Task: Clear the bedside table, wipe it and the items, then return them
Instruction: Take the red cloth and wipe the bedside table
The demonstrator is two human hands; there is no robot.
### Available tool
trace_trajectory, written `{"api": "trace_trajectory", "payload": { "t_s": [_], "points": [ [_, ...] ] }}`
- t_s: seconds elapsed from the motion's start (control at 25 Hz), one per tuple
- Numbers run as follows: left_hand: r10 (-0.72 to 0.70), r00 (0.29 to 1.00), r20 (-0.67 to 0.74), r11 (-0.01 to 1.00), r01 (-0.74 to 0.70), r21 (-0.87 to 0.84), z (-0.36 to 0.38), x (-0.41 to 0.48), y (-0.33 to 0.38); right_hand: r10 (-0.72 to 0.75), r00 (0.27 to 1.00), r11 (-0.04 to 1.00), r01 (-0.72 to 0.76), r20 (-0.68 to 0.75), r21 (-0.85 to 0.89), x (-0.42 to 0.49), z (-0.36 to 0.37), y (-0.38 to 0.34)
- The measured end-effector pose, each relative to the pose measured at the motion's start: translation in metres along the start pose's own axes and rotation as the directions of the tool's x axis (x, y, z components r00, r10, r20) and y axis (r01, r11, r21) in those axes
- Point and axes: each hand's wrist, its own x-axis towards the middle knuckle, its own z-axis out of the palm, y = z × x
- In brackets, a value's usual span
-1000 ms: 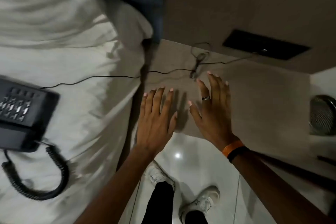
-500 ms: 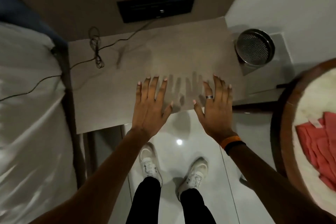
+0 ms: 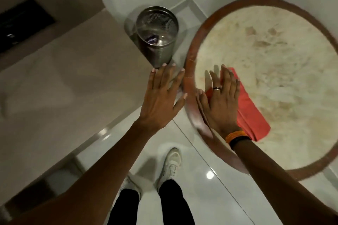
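The beige bedside table [image 3: 60, 71] fills the left of the view with a bare top. A folded red cloth [image 3: 250, 113] lies on the round marble table [image 3: 190, 55] at the right. My right hand [image 3: 219, 102] hovers flat over the cloth's near end, fingers spread, holding nothing. My left hand [image 3: 162, 97] is stretched out flat and empty over the gap between the two tables, its fingertips near the base of the metal bin.
A perforated steel waste bin [image 3: 157, 36] stands on the floor between the tables, with some litter inside. A black wall panel [image 3: 23, 23] sits above the bedside table. My white shoes [image 3: 172, 164] are on the glossy tiled floor below.
My view has swung right, away from the bed and phone to the round table. Both hands moved right off the bedside table; the right one now sits above the red cloth.
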Motion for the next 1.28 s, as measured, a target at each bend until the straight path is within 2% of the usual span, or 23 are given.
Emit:
{"api": "trace_trajectory", "payload": {
  "t_s": [0.12, 0.28, 0.36, 0.56, 0.64, 0.76, 0.84, 0.88, 1.0, 1.04, 1.08, 1.12, 1.16, 1.24, 1.28],
  "points": [
    [0.183, 0.983, -0.006, 0.983, -0.183, -0.027, 0.005, 0.030, 0.046, 0.029, 0.999, 0.997, -0.032, 0.032, 0.076, -0.008, -0.009, 0.045],
    [0.401, 0.910, 0.105, 0.914, -0.388, -0.120, 0.015, 0.045, 0.079, -0.153, 0.981, 0.970, 0.125, 0.120, 0.208, -0.028, -0.018, 0.087],
    [0.459, 0.880, 0.121, 0.881, -0.434, -0.190, 0.021, 0.045, 0.085, -0.204, 0.967, 0.961, 0.168, 0.153, 0.222, -0.036, -0.019, 0.098],
    [0.406, 0.895, -0.183, 0.858, -0.442, -0.260, 0.033, 0.034, 0.087, -0.148, 0.989, 0.966, 0.146, -0.007, 0.215, -0.039, -0.016, 0.081],
    [0.355, 0.895, -0.270, 0.858, -0.427, -0.285, 0.030, 0.025, 0.088, -0.151, 0.988, 0.958, 0.148, -0.004, 0.246, -0.044, -0.015, 0.075],
    [0.203, 0.922, -0.329, 0.878, -0.320, -0.356, 0.017, 0.006, 0.073, -0.056, 0.992, 0.929, 0.011, 0.112, 0.369, -0.044, -0.018, 0.045],
    [0.089, 0.937, -0.337, 0.891, -0.226, -0.394, 0.006, -0.015, 0.048, 0.037, 0.974, 0.818, -0.159, 0.225, 0.553, -0.039, -0.019, 0.004],
    [0.021, 0.950, -0.310, 0.889, -0.160, -0.429, -0.001, -0.031, 0.028, 0.022, 0.970, 0.750, -0.175, 0.241, 0.638, -0.036, -0.016, -0.025],
    [-0.249, 0.958, -0.142, 0.877, 0.161, -0.453, -0.019, -0.103, -0.049, -0.274, 0.923, 0.663, -0.023, 0.271, 0.748, -0.044, 0.004, -0.127],
    [-0.348, 0.930, -0.120, 0.865, 0.269, -0.425, -0.028, -0.134, -0.078, -0.391, 0.886, 0.689, 0.101, 0.251, 0.717, -0.051, 0.016, -0.164],
    [-0.423, 0.899, -0.110, 0.840, 0.344, -0.419, -0.035, -0.158, -0.098, -0.517, 0.835, 0.712, 0.295, 0.190, 0.637, -0.057, 0.021, -0.192],
    [-0.498, 0.862, -0.096, 0.806, 0.420, -0.417, -0.042, -0.188, -0.120, -0.642, 0.761, 0.684, 0.510, 0.097, 0.521, -0.068, 0.030, -0.226],
    [-0.576, 0.813, -0.089, 0.765, 0.496, -0.411, -0.049, -0.225, -0.144, -0.738, 0.674, 0.611, 0.644, 0.038, 0.460, -0.082, 0.040, -0.265],
    [-0.683, 0.727, -0.078, 0.684, 0.598, -0.418, -0.055, -0.283, -0.180, -0.821, 0.569, 0.502, 0.688, 0.038, 0.524, -0.106, 0.051, -0.326],
    [-0.725, 0.685, -0.067, 0.645, 0.643, -0.413, -0.057, -0.308, -0.195, -0.840, 0.534, 0.470, 0.627, 0.097, 0.621, -0.116, 0.056, -0.356]
  ]
}}
